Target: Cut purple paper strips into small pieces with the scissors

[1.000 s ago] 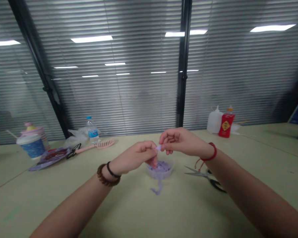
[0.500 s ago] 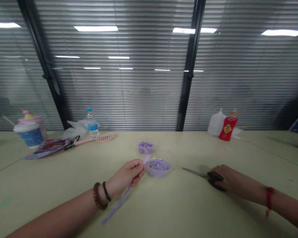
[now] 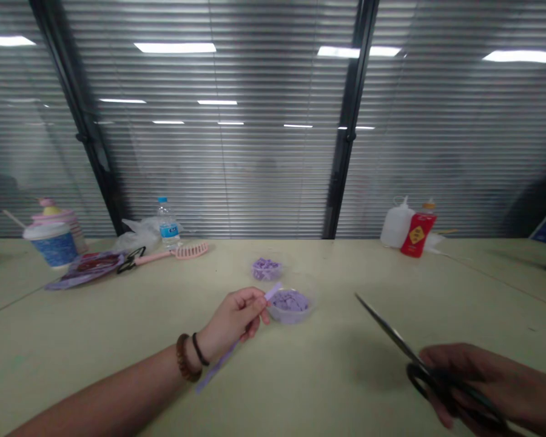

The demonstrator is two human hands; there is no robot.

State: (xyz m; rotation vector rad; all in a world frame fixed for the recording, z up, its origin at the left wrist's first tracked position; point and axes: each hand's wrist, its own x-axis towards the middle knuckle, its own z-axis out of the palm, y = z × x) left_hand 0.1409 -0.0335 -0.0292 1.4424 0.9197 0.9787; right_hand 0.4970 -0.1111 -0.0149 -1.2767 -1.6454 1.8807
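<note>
My left hand (image 3: 236, 317) pinches a long lilac paper strip (image 3: 230, 346) near the front of the table, just left of a clear plastic bowl (image 3: 290, 306) heaped with lilac paper bits. The strip's upper end almost reaches the bowl's rim. A smaller clear tub of lilac bits (image 3: 266, 269) stands behind that bowl. My right hand (image 3: 475, 382) is raised at the lower right, gripping black-handled scissors (image 3: 398, 342) by their loops. Their long steel blades slant up and left, well apart from the strip, and look closed.
A pale green table (image 3: 118, 315) runs across the view, ending at a glass partition with blinds. Along its back stand a water bottle (image 3: 167, 226), pink comb (image 3: 191, 250), blue cup (image 3: 52, 247), purple packet (image 3: 84, 270), white bottle (image 3: 397, 223) and red bottle (image 3: 417, 235).
My right hand has lifted the scissors off the table, toward me, and turned their blades up and left. My left hand and the lilac strip have shifted only slightly.
</note>
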